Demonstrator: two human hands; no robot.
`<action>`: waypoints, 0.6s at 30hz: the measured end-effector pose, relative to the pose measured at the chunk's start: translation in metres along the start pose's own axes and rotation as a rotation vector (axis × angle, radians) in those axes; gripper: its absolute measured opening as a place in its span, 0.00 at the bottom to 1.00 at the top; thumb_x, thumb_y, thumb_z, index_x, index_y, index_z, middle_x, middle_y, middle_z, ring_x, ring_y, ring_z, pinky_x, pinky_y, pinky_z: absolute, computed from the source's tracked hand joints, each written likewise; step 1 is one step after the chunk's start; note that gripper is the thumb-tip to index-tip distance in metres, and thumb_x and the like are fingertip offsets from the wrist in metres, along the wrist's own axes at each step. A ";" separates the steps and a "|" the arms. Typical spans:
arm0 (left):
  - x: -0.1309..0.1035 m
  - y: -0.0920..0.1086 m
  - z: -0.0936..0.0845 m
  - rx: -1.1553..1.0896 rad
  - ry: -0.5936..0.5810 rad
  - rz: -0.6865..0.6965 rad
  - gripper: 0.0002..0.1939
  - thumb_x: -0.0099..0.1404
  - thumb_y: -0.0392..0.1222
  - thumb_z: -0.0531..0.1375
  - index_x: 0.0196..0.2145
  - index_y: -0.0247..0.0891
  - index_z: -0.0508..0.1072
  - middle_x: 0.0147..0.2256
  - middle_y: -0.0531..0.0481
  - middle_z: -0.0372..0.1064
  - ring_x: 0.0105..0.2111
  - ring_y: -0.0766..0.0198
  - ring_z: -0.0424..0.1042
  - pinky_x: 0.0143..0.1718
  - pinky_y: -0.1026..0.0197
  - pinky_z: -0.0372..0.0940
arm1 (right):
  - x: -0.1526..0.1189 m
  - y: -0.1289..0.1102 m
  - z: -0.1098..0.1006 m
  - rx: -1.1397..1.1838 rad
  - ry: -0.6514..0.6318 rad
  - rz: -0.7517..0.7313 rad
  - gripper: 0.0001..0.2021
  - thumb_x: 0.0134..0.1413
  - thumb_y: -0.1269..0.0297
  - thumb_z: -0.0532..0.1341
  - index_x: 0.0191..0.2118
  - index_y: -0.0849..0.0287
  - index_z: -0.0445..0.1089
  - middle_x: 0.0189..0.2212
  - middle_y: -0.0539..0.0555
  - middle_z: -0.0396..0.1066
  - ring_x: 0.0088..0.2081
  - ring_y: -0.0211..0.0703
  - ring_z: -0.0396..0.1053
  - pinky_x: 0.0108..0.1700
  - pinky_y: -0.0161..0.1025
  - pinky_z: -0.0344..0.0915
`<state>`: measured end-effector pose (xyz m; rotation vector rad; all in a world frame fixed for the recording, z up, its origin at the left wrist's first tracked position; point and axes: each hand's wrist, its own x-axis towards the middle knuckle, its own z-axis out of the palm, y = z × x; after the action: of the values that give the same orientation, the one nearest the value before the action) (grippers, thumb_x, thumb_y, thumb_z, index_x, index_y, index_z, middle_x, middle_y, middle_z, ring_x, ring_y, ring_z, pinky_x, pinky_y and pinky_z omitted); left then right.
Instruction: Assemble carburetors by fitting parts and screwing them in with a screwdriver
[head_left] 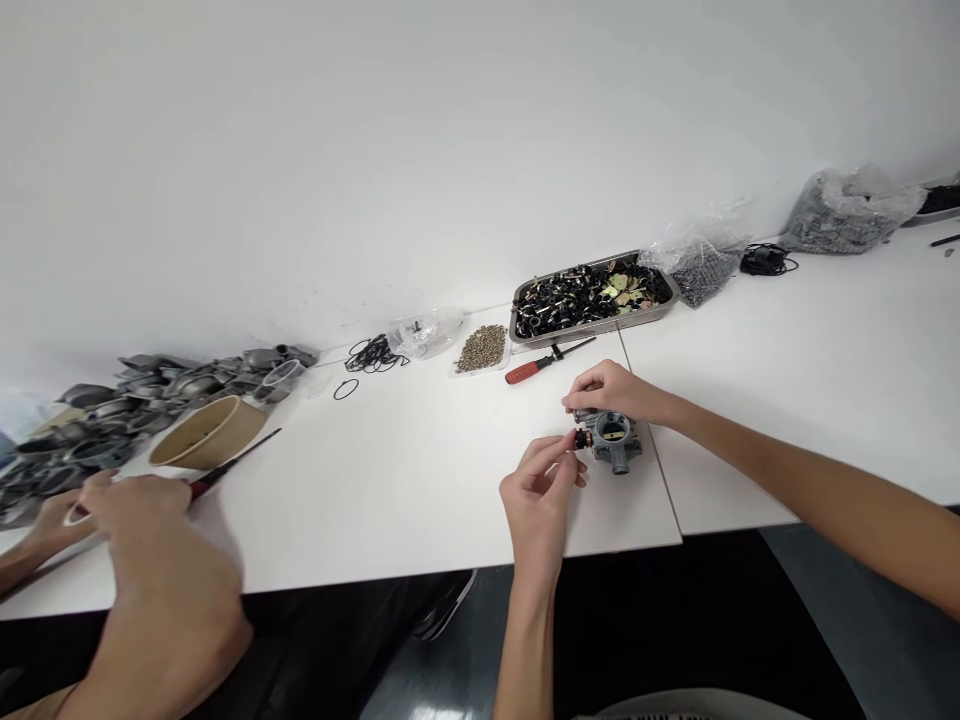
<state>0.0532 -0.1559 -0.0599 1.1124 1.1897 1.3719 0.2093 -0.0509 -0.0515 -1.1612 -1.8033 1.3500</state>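
Observation:
A small grey metal carburetor body [616, 440] rests on the white table [420, 480] near its front edge. My right hand [611, 392] grips it from above and behind. My left hand [541, 490] pinches a small black and copper part [581, 439] against the left side of the body.
A red-handled screwdriver [541, 364] lies just behind. Further back stand a metal tray of black parts [592, 293], a heap of brass bits [483, 347], black rubber rings [373, 354] and plastic bags [847, 212]. At left, another person's hands [142, 520], a brown bowl [206, 434] and grey castings [135, 400].

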 end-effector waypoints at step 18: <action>-0.004 -0.002 -0.010 0.047 -0.089 -0.035 0.18 0.58 0.41 0.61 0.46 0.36 0.77 0.28 0.51 0.71 0.20 0.70 0.67 0.26 0.62 0.67 | -0.002 -0.003 0.000 0.027 -0.010 -0.007 0.16 0.49 0.54 0.64 0.28 0.65 0.75 0.24 0.52 0.68 0.27 0.32 0.59 0.29 0.33 0.53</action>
<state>0.0443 -0.1606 -0.0633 1.1686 1.1771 1.2599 0.2093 -0.0526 -0.0482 -1.1351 -1.7891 1.3738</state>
